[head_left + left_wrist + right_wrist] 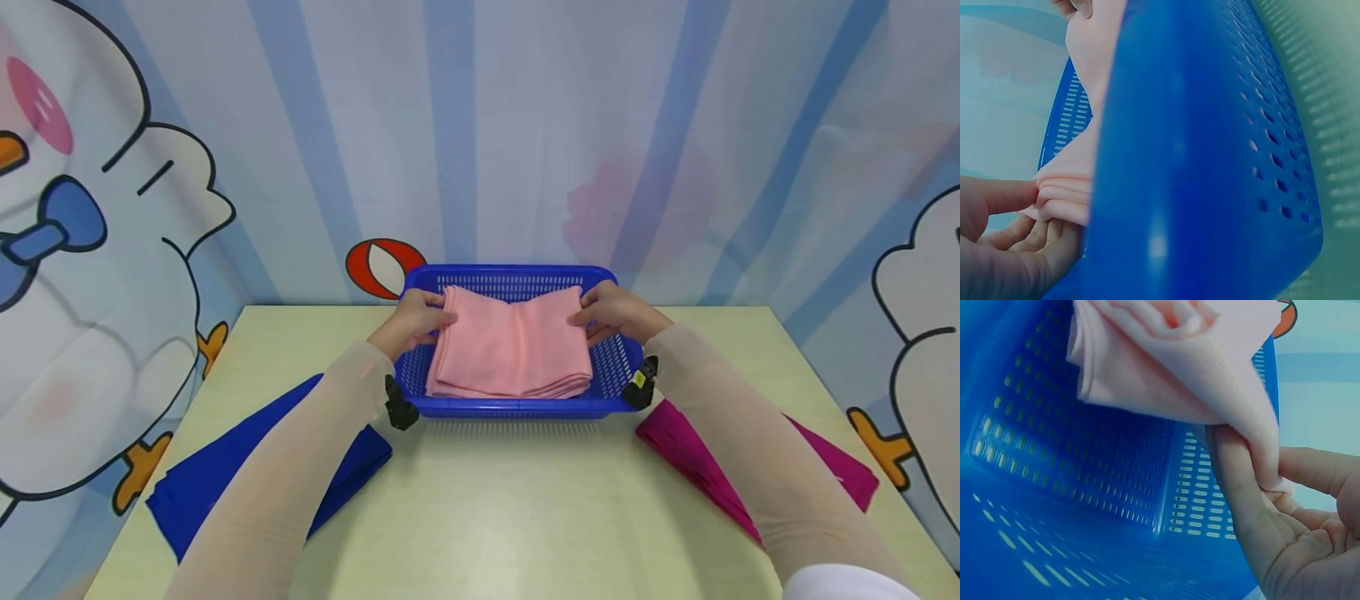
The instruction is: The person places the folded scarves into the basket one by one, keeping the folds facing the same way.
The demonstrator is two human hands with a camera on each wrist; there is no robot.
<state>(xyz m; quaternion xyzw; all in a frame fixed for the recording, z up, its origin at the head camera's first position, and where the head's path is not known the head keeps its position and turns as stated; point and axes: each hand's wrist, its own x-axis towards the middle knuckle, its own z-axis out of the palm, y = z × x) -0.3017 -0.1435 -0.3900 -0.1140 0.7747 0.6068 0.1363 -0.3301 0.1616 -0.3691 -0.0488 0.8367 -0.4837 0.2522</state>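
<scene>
A folded pink cloth (517,346) lies within the walls of a blue plastic basket (517,406), sagging along its middle. My left hand (412,323) pinches its far left corner, thumb on top and fingers underneath. At the far right corner my right hand (615,312) pinches it the same way. In the left wrist view, several stacked layers of the pink cloth (1063,194) show between thumb and fingers. The right wrist view has the cloth (1179,381) raised above the slotted basket floor (1085,437) on that side.
A folded dark blue cloth (225,467) lies on the pale table (480,517) at the left, partly under my left forearm. A magenta cloth (697,467) lies at the right beneath my right forearm. Behind the basket hangs a printed curtain (525,125).
</scene>
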